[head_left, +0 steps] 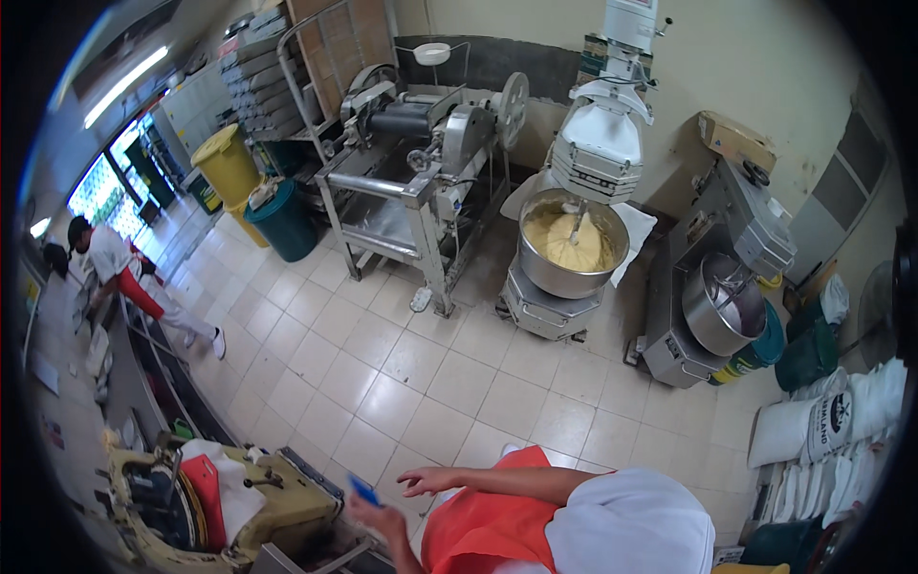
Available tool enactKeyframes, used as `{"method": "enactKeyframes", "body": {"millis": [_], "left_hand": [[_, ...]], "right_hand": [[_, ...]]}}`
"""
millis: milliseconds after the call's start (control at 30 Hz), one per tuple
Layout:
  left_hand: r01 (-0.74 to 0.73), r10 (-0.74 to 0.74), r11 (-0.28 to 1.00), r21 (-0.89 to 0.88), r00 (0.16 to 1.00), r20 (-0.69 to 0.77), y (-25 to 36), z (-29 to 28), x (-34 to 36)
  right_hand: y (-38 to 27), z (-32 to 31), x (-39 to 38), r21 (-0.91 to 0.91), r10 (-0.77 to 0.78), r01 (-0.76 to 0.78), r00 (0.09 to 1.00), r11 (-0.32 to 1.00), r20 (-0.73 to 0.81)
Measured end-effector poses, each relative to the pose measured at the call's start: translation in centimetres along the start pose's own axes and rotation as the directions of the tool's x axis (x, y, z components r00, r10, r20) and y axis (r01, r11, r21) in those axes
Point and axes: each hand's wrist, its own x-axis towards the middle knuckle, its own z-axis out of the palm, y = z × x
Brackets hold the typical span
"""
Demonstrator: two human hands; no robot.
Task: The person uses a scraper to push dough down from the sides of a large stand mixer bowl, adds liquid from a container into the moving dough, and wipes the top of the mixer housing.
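Observation:
My left hand point(384, 519) comes up from the lower edge with its fingers closed on a small flat blue object point(362, 490). The object is blurred, so its kind does not show. Just to the right, my right hand point(427, 480) hangs in the air with fingers loosely stretched and apart, holding nothing visible. My right forearm crosses in front of my red apron point(488, 512). Nearest to my left hand is an old yellowish machine point(273, 486) with a red piece point(203, 493) and a white cloth point(239, 502) on it.
Ahead stands a mixer with a steel bowl point(574, 277) of pale yellow batter around a whisk. Right of it is another mixer point(722, 306). A roller machine point(421, 143), a green bin point(280, 220) and white sacks point(794, 430) stand around. A co-worker point(129, 273) leans at the left counter.

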Motion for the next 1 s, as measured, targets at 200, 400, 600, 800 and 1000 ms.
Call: {"method": "enactKeyframes", "body": {"millis": [200, 400, 600, 800, 1000], "left_hand": [[-0.422, 0.469, 0.883, -0.206, 0.815, 0.341, 14.5, 12.6, 0.3], [-0.437, 0.646, 0.761, -0.479, 0.459, 0.610, 25.6, 19.8, 1.9], [-0.191, 0.488, 0.869, -0.456, 0.477, 0.731, 32.9, 29.3, 7.2], [-0.320, 0.462, 0.886, -0.336, 0.658, 0.594, 37.3, 47.9, 26.6], [-0.405, 0.407, 0.913, -0.042, 0.900, 0.155, 49.7, 57.7, 55.5]], "right_hand": [[-0.9, -9.9, -7.1, 0.588, -0.033, 0.206, 0.956, 0.782, -0.291], [5.2, -22.5, -13.9, 0.706, 0.265, 0.401, 0.728, 0.584, -0.633], [10.1, -32.3, -19.8, 0.716, 0.539, 0.568, 0.484, 0.405, -0.689], [15.5, -46.7, -23.9, 0.457, 0.657, 0.769, 0.065, 0.446, -0.751], [11.8, -69.5, -23.6, 0.138, 0.577, 0.784, -0.313, 0.605, -0.754]]}}
